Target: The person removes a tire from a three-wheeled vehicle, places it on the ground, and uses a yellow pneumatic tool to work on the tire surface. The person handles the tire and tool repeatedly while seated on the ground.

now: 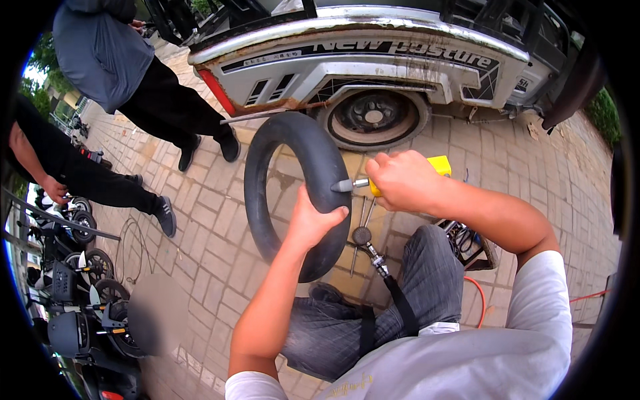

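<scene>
My left hand (313, 220) grips the right side of a black rubber inner tube (267, 143), its thumb lying across the rubber. The tube is inflated and stands tilted on edge before my knees. In my right hand (403, 180) is a yellow handheld power tool (439, 166), my fingers wrapped round its body. A grey tapered bit (342, 186) at its front end meets the tube's outer surface, just above my left thumb. Most of the tool's body is hidden by my right hand.
Ahead stands a white, rusty vehicle body with a low wheel (373, 117). Two people stand at the left, near parked scooters (73, 327). A round-headed metal piece (362, 235) lies between my knees. At my right are a box of tools (470, 247) and an orange hose (481, 300).
</scene>
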The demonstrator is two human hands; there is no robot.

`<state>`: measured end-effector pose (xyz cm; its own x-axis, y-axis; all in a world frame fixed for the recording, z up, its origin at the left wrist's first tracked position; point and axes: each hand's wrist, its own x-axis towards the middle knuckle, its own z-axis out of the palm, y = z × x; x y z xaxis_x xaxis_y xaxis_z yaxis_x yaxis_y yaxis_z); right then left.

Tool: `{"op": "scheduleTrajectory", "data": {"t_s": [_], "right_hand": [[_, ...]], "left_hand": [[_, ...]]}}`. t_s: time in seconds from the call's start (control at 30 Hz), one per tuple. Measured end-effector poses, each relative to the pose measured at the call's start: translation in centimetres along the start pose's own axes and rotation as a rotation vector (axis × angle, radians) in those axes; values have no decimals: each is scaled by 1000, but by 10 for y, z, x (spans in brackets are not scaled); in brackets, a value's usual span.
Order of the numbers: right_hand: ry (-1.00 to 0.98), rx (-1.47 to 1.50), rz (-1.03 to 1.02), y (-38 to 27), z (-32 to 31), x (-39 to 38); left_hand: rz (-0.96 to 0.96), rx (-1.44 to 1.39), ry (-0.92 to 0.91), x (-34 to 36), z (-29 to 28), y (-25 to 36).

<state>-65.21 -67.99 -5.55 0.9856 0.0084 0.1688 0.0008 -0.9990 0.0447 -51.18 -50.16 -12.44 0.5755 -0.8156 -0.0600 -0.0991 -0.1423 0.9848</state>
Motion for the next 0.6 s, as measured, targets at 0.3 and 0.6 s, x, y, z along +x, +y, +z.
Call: {"op": "scheduleTrajectory", "data": {"t_s": [0.3, 0.6], "right_hand": [[5, -69, -22, 0, 4, 2], [-34, -108, -43, -6, -2, 4]], "left_hand": [[27, 109, 81, 1, 4, -4], [15, 86, 59, 1, 3, -3]]}}
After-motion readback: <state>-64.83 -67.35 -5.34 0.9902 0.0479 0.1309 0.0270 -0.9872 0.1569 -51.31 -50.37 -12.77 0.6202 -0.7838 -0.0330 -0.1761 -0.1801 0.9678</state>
